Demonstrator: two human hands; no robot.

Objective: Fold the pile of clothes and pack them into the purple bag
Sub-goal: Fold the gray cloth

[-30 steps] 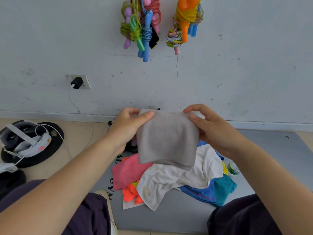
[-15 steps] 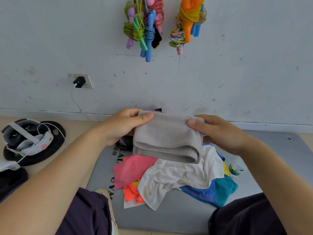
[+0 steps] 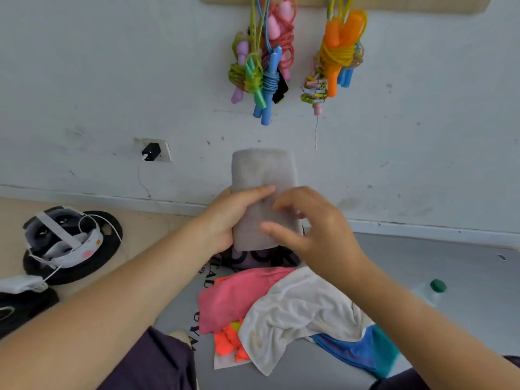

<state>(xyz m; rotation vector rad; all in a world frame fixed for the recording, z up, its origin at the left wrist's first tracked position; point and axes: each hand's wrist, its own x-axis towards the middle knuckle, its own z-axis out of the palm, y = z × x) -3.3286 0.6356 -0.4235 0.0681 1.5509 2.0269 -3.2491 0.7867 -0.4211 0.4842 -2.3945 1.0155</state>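
The left hand (image 3: 233, 218) curls its thumb across the folded grey fleece cloth (image 3: 264, 198), gripping its lower half; the cloth stands upright, long axis vertical, above the heap of pink, white and blue clothes (image 3: 292, 313). The right hand (image 3: 315, 229), fingers loosely spread, hovers just before the cloth; contact unclear

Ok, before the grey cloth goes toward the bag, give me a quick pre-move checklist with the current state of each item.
1. Grey cloth folded compact: ok, it stands as a narrow upright bundle.
2. Left hand has a secure hold: ok, fingers wrap round its lower half.
3. Right hand gripping: not ok, its fingers are spread in front of the cloth; contact cannot be judged through the blur.
4. Purple bag open and reachable: cannot tell, only a sliver shows behind the hands.
5. Remaining pile waiting: ok, pink, white, orange and blue pieces lie unfolded on the mat.
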